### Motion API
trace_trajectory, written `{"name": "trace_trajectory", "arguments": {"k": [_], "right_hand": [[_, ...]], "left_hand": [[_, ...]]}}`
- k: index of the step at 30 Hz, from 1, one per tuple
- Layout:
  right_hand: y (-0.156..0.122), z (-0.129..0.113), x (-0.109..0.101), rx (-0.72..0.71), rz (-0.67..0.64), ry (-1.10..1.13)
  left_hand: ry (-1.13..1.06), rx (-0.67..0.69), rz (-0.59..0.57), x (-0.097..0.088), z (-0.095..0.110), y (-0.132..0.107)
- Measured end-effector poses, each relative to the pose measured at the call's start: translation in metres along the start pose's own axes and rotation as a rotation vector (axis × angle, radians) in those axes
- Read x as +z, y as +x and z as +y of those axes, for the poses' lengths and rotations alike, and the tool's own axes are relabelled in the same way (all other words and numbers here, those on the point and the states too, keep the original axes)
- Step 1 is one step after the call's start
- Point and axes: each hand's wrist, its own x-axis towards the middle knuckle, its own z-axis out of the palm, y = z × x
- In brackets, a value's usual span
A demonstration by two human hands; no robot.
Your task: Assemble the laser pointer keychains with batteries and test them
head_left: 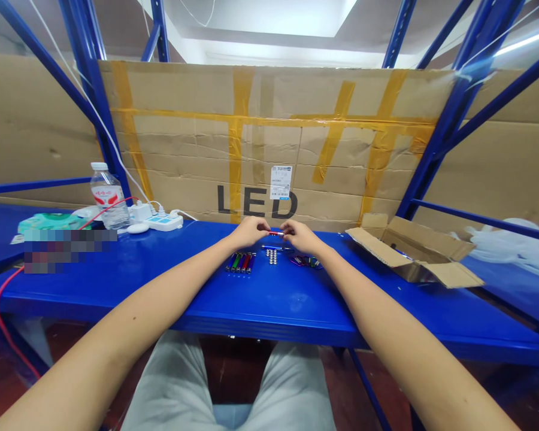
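My left hand and my right hand meet over the far part of the blue table. Between their fingertips is a slim red metal tube, held level, one end in each hand. Just below it lies a blue tube with a shiny end. Small silver round pieces stand in rows nearer to me. On their left is a row of coloured tubes in purple, green, blue and red, side by side. Under my right wrist lies a loose group of coloured metal pieces, partly covered; their kind is unclear.
An open cardboard box sits at the right of the blue table. Leftward are a water bottle, a power strip with cables and a green packet. A large cardboard sheet stands behind, between blue posts.
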Motion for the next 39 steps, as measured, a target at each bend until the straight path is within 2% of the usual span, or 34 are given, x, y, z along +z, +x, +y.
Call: {"name": "trace_trajectory", "arguments": {"k": [8,14,18,27,34,39], "right_hand": [[-0.001,0.003,-0.007,0.011,-0.045,-0.107],[-0.001,0.002,-0.009,0.055,0.028,-0.160],[-0.002,0.001,-0.009,0.070,0.030,-0.173],[-0.004,-0.007,-0.006,0.112,0.042,-0.151],[-0.005,-0.011,-0.003,0.168,0.015,-0.059],[-0.008,-0.017,-0.004,0.210,0.002,-0.030]], "left_hand": [[0.106,-0.099,-0.056,0.001,-0.011,0.005],[0.125,-0.130,-0.095,0.003,-0.012,0.005],[0.102,-0.146,-0.178,0.004,-0.015,0.005],[0.094,-0.208,-0.255,0.005,-0.016,0.007],[0.069,-0.197,-0.291,0.004,-0.015,0.007],[0.079,-0.176,-0.330,0.003,-0.007,0.003]]}}
